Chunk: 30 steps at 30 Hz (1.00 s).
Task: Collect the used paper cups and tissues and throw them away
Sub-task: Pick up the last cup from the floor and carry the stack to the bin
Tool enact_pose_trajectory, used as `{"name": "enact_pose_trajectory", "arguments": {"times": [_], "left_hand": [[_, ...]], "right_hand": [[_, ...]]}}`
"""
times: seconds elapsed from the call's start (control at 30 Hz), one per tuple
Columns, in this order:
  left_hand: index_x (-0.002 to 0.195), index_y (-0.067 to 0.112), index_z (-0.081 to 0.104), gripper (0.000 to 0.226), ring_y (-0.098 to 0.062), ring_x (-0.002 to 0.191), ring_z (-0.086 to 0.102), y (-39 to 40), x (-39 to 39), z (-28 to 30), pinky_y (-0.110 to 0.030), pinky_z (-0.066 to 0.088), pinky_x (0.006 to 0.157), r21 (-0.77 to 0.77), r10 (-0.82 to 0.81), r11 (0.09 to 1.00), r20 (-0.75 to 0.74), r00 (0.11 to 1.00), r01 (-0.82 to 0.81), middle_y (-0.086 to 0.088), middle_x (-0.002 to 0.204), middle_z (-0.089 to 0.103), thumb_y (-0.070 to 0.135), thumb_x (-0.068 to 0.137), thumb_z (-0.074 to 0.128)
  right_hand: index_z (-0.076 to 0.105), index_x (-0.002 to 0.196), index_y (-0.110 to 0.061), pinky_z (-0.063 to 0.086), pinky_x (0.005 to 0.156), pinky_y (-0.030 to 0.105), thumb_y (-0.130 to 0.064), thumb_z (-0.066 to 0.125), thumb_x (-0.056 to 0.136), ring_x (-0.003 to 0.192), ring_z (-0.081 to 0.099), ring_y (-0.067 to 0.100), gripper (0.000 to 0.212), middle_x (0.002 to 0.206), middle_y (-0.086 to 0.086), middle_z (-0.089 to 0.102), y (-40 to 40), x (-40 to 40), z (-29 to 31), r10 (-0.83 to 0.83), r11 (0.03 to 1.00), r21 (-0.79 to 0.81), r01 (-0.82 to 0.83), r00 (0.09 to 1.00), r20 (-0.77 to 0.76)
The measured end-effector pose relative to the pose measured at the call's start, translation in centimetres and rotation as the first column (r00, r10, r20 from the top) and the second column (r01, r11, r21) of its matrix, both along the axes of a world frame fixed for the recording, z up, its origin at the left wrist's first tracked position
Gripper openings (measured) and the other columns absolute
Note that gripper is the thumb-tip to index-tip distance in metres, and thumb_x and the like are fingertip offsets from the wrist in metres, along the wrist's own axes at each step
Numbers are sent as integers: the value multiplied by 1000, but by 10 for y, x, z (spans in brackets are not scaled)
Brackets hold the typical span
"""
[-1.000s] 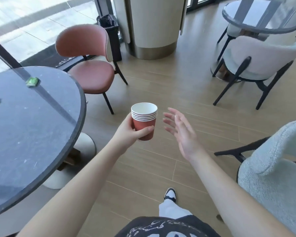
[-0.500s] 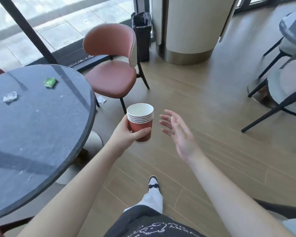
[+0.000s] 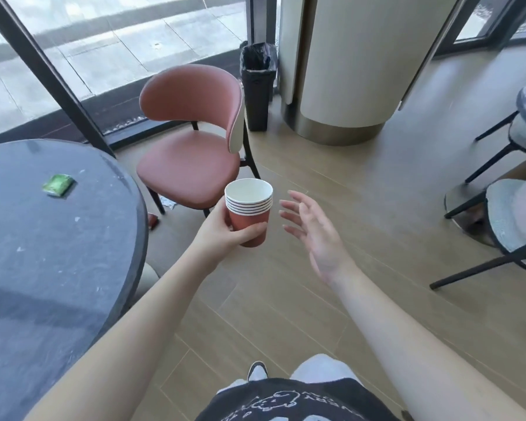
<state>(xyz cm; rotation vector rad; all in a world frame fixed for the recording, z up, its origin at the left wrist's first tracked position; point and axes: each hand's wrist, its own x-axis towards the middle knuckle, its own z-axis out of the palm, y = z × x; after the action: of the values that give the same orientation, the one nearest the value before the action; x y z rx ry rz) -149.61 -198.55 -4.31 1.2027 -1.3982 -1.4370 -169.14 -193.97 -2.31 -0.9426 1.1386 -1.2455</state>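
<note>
A stack of red paper cups [image 3: 249,208] with white insides stands upright at the middle of the view, five white rims nested one above another, the top one empty. It is held off the floor, gripped round its lower wall. At about 12 o'clock from the stack, well apart, stands a tall black bin [image 3: 258,86] lined with a dark bag, its mouth open.

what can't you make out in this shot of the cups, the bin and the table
Head view only:
- Stack of cups: the exact count is unclear; the left hand covers the lower wall.
- Bin: its contents are hidden by the dark liner.
- Table: cut off by the left edge.
- Litter under the pink chair: too small to identify.
</note>
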Motion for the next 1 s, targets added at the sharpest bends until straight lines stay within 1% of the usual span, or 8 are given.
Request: {"name": "enact_pose_trajectory", "arguments": {"times": [0.17,0.37,0.53,0.67,0.8,0.87,0.93,1.0], "left_hand": [[131,32,58,75,-9,115,69,-69,-46,-6,-21,55,88,-2,8,1000,-4,1000,-8,9,122,73,37,64,90],[126,39,60,66,-12,114,69,-156,-115,4,-27,56,91,3,33,999,17,999,-33,7,121,74,43,67,90],[117,49,64,55,-9,110,71,-211,-157,13,-19,56,83,1,84,996,31,996,-84,9,118,75,46,68,89],[125,38,60,67,-10,111,70,-257,-166,12,-28,55,91,28,149,988,49,988,-151,8,118,74,45,65,87],[131,24,59,77,-14,108,72,-313,-171,7,-32,56,90,24,194,981,23,981,-195,2,118,75,44,63,87],[133,18,58,78,-20,113,71,-346,-171,-1,-41,56,97,31,206,978,17,979,-206,-3,121,74,39,65,87],[133,21,58,74,-24,117,69,-380,-169,-8,-50,53,103,40,213,976,2,977,-213,-4,123,73,37,67,88],[131,25,59,72,-20,115,69,-417,-166,-11,-47,54,103,39,236,971,-5,972,-235,0,120,74,39,66,89]], "right_hand": [[55,132,-24,47,105,40,-31,40,106,117,60,16,32,131,6,62,-71,-47,-5,1,1000,-1,-1,1000,7],[50,140,-18,46,108,38,-28,37,108,122,58,18,36,133,4,60,-159,-118,1,73,997,16,-72,997,-21],[50,141,-18,46,109,41,-29,38,107,125,58,20,37,136,8,60,-224,-162,5,122,992,26,-121,991,-48],[49,142,-18,47,109,40,-32,38,106,126,57,19,40,136,5,59,-284,-177,6,137,990,11,-137,989,-47],[48,142,-17,46,109,40,-32,37,107,126,57,20,40,135,5,59,-348,-182,2,178,984,2,-178,982,-56],[49,141,-18,46,110,40,-31,37,107,125,58,21,39,135,5,59,-385,-182,-3,188,982,4,-188,980,-61],[49,141,-19,46,109,40,-32,37,107,124,59,18,38,135,4,60,-421,-180,-7,206,978,0,-206,975,-87],[49,141,-22,47,108,38,-34,38,107,122,60,13,38,134,0,60,-460,-177,-8,231,973,11,-232,965,-127]]}}
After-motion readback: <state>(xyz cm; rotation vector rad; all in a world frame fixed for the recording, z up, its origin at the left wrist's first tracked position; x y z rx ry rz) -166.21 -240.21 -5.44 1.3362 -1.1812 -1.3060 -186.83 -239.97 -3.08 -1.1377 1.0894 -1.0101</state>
